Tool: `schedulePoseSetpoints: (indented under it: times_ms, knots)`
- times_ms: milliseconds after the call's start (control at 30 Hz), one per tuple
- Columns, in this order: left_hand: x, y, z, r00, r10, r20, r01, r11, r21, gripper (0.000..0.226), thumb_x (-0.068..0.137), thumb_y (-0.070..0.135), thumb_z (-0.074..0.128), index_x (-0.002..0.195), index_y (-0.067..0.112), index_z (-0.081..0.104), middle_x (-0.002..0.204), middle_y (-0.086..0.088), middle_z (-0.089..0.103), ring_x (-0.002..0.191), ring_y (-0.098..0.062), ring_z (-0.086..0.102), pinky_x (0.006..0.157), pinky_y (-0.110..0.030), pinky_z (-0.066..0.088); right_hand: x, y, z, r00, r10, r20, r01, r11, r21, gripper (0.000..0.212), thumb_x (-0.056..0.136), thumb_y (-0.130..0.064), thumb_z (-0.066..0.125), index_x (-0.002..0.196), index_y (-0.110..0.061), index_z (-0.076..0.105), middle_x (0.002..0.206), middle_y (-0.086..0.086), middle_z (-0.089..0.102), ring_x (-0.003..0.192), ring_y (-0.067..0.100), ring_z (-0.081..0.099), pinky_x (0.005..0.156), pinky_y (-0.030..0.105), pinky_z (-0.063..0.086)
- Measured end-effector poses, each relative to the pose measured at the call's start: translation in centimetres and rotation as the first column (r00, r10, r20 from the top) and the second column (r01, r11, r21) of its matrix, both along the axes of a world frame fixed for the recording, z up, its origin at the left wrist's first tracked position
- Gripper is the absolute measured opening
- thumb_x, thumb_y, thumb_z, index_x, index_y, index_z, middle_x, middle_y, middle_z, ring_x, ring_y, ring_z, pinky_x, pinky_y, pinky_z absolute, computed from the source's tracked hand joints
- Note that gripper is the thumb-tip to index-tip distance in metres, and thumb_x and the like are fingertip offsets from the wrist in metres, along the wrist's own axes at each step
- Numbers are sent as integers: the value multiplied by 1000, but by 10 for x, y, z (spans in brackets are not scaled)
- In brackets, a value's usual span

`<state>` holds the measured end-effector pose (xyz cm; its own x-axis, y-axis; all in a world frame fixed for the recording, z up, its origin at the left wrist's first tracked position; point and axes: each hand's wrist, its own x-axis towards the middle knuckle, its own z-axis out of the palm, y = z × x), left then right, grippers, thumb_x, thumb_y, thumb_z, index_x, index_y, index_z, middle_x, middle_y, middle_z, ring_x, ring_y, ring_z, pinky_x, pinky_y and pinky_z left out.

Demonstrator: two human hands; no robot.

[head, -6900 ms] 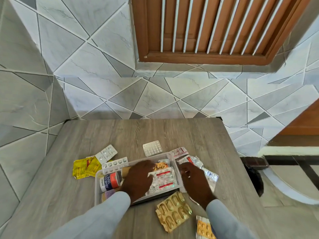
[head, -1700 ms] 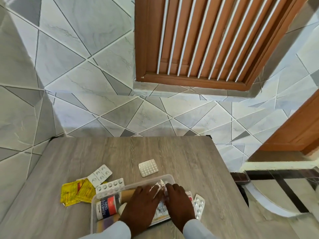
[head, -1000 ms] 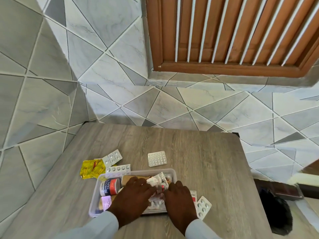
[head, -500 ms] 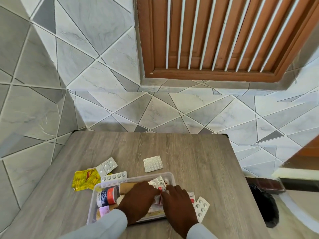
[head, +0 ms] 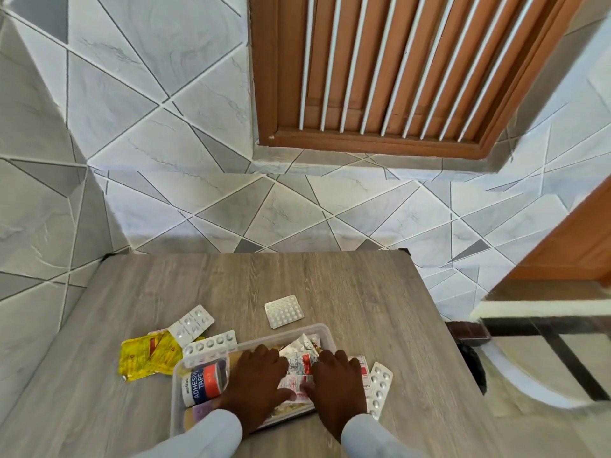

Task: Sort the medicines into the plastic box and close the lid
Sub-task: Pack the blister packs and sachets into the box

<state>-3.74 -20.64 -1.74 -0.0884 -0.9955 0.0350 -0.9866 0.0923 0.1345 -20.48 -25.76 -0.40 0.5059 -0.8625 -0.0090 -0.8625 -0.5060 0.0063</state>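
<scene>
A clear plastic box (head: 325, 333) stands open near the table's front edge, holding an adhesive tape roll (head: 203, 385) and crumpled red-and-white foil strips (head: 299, 358). My left hand (head: 258, 381) and my right hand (head: 337, 381) lie palm down in the box, pressing on the strips with fingers spread. A blister strip (head: 210, 348) leans on the box's far left rim. Loose on the table are a white blister (head: 379, 391) right of the box, a square tablet sheet (head: 284, 311) behind it, another blister (head: 191, 324) and yellow sachets (head: 148, 357) at left. No lid is visible.
The grey wood-grain table (head: 363, 292) stands in a corner of tiled walls, with its right edge dropping to the floor. A dark bag (head: 472, 365) lies on the floor at right. A brown louvred window sits above.
Both hands stay pressed on the strips in the box, the fingers shifting slightly. The camera view has tilted and wandered. Since several seconds ago, the gold and orange blisters are gone from the table's front.
</scene>
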Motion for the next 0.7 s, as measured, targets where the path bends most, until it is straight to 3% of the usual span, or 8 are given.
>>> schedulePoseSetpoints:
  times_ms: [133, 233, 300, 400, 467, 533, 600, 700]
  knots:
    - [-6, -4, -4, 995, -13, 101, 17, 999, -36, 46, 45, 70, 70, 69, 31, 61, 70, 9, 63, 69, -17, 60, 60, -35, 50, 3, 4, 1, 998, -61, 26, 60, 998, 5, 28, 49, -49, 78, 60, -27, 64, 69, -9, 66, 62, 19, 62, 54, 40, 51]
    - [-1, -3, -3, 997, -52, 50, 59, 985, -161, 40, 61, 69, 53, 75, 32, 60, 78, 9, 63, 76, -17, 58, 71, -35, 43, -8, 5, 4, 978, -93, 186, 78, 993, 85, 18, 74, -44, 59, 76, -27, 65, 86, -7, 67, 80, 21, 62, 70, 41, 50]
    - [4, -7, 1, 996, -85, -1, 83, 973, -214, 36, 70, 66, 48, 79, 33, 59, 81, 11, 61, 77, -15, 56, 72, -33, 43, -25, 3, 8, 913, -217, 345, 175, 973, 147, 26, 87, -41, 48, 95, -23, 66, 100, -4, 65, 94, 21, 57, 83, 39, 47]
    - [12, -23, 10, 994, -78, -82, 56, 969, -240, 32, 78, 62, 45, 79, 32, 57, 80, 11, 58, 76, -16, 55, 69, -33, 46, -63, -3, 8, 688, -535, 490, 438, 845, 308, 19, 88, -28, 59, 104, -17, 63, 105, 4, 63, 100, 26, 58, 87, 38, 47]
    - [18, -38, 16, 992, -32, -119, 4, 975, -222, 32, 80, 59, 41, 77, 31, 58, 79, 8, 59, 77, -19, 57, 68, -37, 47, -83, -10, -1, 542, -741, 395, 564, 670, 483, 33, 83, -30, 67, 109, -13, 58, 109, 13, 62, 101, 33, 60, 86, 40, 50]
    - [22, -52, 22, 981, 53, -189, -88, 979, -181, 34, 81, 56, 39, 79, 29, 59, 81, 7, 61, 82, -21, 57, 73, -39, 44, -92, -15, -13, 467, -854, 229, 615, 499, 611, 61, 74, -44, 75, 117, -9, 50, 117, 17, 60, 107, 37, 59, 89, 42, 51]
    - [22, -67, 24, 942, 177, -285, -210, 974, -88, 32, 82, 54, 40, 86, 29, 60, 89, 5, 62, 90, -22, 56, 79, -39, 42, -94, -23, -23, 457, -880, 128, 623, 419, 660, 79, 64, -55, 79, 118, -9, 44, 121, 19, 56, 112, 39, 56, 93, 43, 49]
    - [28, -87, 20, 843, 401, -359, -387, 915, 112, 24, 85, 45, 55, 103, 28, 56, 107, 1, 60, 103, -23, 54, 88, -40, 44, -82, -37, -29, 443, -891, 94, 635, 386, 669, 90, 60, -56, 81, 125, -12, 37, 129, 18, 47, 119, 41, 50, 97, 45, 46]
